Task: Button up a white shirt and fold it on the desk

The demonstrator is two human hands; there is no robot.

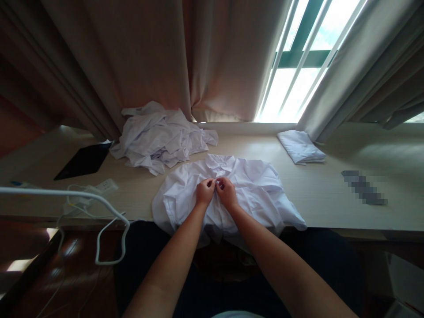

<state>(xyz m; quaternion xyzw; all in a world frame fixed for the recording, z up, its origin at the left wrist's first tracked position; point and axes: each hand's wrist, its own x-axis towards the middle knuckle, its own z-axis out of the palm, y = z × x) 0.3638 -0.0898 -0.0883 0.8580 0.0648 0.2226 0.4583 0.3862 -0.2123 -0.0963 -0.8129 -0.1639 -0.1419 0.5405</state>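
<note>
A white collared shirt [258,190] lies spread on the desk in front of me, its collar pointing away and its lower part hanging over the front edge. My left hand [206,191] pinches the shirt's front placket just below the collar. Right beside it, my right hand [226,191] pinches the same placket, the fingertips of both hands almost touching. Whatever small part of the placket sits between the fingertips is too small to make out.
A crumpled heap of white clothes [162,132] lies at the back left. A folded white garment [301,147] is at the back right. Also on the desk [331,212] are a black flat object [84,161], a power strip [106,187] with cables and a blurred-out item [364,187]. A white tube [112,207] juts in from the left.
</note>
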